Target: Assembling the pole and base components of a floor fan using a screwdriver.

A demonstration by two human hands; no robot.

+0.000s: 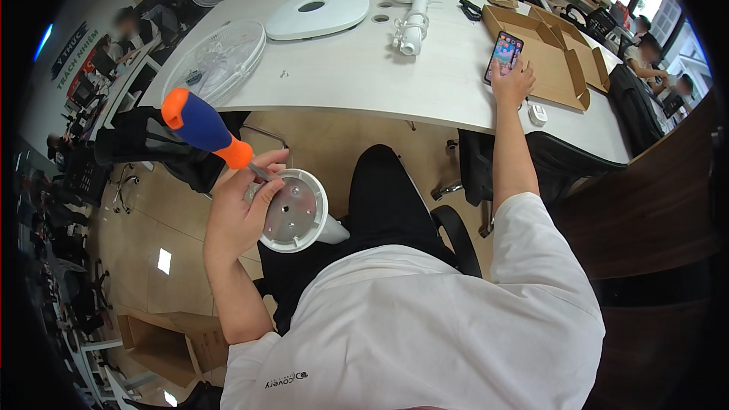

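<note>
My left hand is closed around the shaft of a screwdriver with a blue and orange handle, which points up and to the left. The same hand is against a white cylindrical fan part that rests at my lap, its round end with a grey face and several holes turned up. The driver's tip is hidden by my fingers. On the table, my right hand reaches over a smartphone with a lit screen. Its fingers are apart and touch the lower part of the phone.
The white table holds a fan grille, a round white base, a white fan motor with its neck, cardboard trays and a white charger. Chairs stand around it. A cardboard box is on the floor.
</note>
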